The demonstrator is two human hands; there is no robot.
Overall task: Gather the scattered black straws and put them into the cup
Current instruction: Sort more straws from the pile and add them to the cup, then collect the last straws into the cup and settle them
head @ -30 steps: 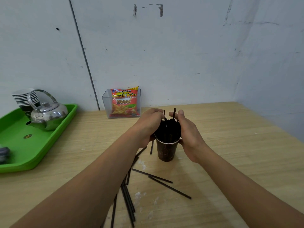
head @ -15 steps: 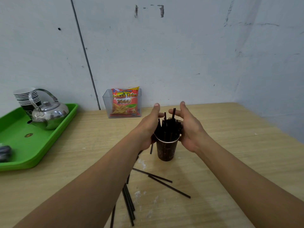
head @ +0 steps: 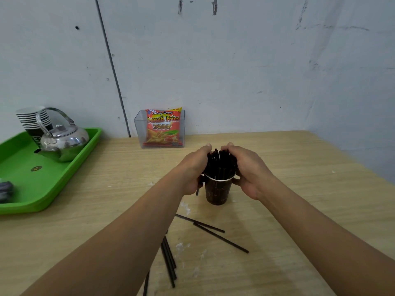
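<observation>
A dark paper cup [head: 218, 191] stands upright on the wooden table, filled with a bundle of black straws [head: 221, 165] that stick up above its white rim. My left hand [head: 193, 167] and my right hand [head: 245, 169] press against the bundle from either side, fingers curled around it. Several loose black straws [head: 220, 237] lie on the table in front of the cup, and more straws [head: 170, 261] lie beside my left forearm. One short straw [head: 197, 190] shows under my left hand.
A green tray [head: 64, 178] at the left holds a metal kettle [head: 64, 142] and a stack of paper cups [head: 32, 119]. A clear box with a snack bag [head: 163, 129] stands against the wall. White walls close the table's far and right sides.
My hands, spread open around the straws half a second ago, have closed in on the bundle. The two straws that stuck up higher are now level with the rest.
</observation>
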